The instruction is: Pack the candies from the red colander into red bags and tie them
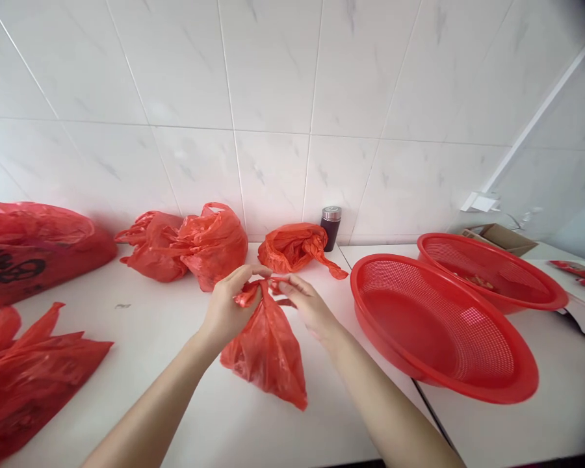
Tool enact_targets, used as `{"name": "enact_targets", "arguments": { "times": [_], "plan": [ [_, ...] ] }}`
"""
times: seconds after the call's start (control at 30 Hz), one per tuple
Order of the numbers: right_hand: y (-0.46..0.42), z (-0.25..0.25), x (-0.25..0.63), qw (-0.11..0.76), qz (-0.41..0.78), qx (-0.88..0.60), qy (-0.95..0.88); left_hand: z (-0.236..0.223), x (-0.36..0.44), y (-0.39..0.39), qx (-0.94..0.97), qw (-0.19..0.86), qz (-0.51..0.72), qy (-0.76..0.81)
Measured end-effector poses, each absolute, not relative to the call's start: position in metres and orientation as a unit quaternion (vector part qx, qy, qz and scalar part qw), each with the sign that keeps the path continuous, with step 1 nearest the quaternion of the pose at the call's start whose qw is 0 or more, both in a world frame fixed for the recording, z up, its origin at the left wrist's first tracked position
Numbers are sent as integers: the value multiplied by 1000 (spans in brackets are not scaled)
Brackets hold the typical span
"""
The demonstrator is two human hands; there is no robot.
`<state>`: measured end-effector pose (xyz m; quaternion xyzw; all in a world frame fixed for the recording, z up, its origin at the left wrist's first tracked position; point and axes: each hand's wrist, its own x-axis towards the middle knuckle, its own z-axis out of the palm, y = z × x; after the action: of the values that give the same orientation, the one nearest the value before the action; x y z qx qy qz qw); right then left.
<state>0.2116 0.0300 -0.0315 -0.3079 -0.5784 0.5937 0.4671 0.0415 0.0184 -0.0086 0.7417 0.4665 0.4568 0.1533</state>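
A red plastic bag (268,357) is between my hands in the middle of the head view, its body full and its neck gathered at the top. My left hand (230,302) is closed around the gathered neck, with a bit of crumpled plastic poking out by the thumb. On the other side, my right hand (305,302) pinches a strip of the bag's top, fingers close to those of the left. What lies inside the bag cannot be made out.
Red bags (209,244) stand by the tiled wall, and one open bag (295,247) lies beside a dark flask (330,227). More bags (34,383) lie at left. Two red baskets (439,325) sit at right, near a cardboard box (502,239).
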Motion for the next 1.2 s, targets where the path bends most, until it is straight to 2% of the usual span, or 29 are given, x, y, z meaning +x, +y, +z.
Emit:
{"name": "enact_targets", "arguments": {
  "times": [0.17, 0.23, 0.37, 0.53, 0.6, 0.73, 0.93, 1.0, 1.1, 1.2],
  "plan": [
    [26, -35, 224, 489, 574, -289, -590, -31, 25, -5, 714, 285, 381, 513],
    [31, -45, 227, 510, 594, -304, -542, -43, 20, -18, 668, 301, 390, 558],
    [47, -72, 229, 545, 622, -339, -449, -57, 18, -34, 590, 301, 432, 612],
    [56, -87, 227, 556, 623, -360, -417, -71, 16, -29, 533, 244, 535, 609],
    [59, -90, 230, 553, 613, -378, -418, -79, 10, -29, 510, 252, 556, 606],
    [71, -100, 237, 536, 563, -453, -437, -93, -3, -42, 466, 299, 569, 608],
    [68, -107, 202, 534, 447, -538, -475, -97, 10, -35, 500, 212, 554, 631],
    [59, -107, 182, 501, 352, -584, -533, -100, 19, -18, 507, 203, 541, 640],
    [52, -112, 161, 385, 223, -628, -638, -110, 29, 7, 503, 187, 514, 670],
    [61, -122, 163, 288, 202, -657, -667, -120, 25, 25, 505, 187, 466, 702]
  ]
}}
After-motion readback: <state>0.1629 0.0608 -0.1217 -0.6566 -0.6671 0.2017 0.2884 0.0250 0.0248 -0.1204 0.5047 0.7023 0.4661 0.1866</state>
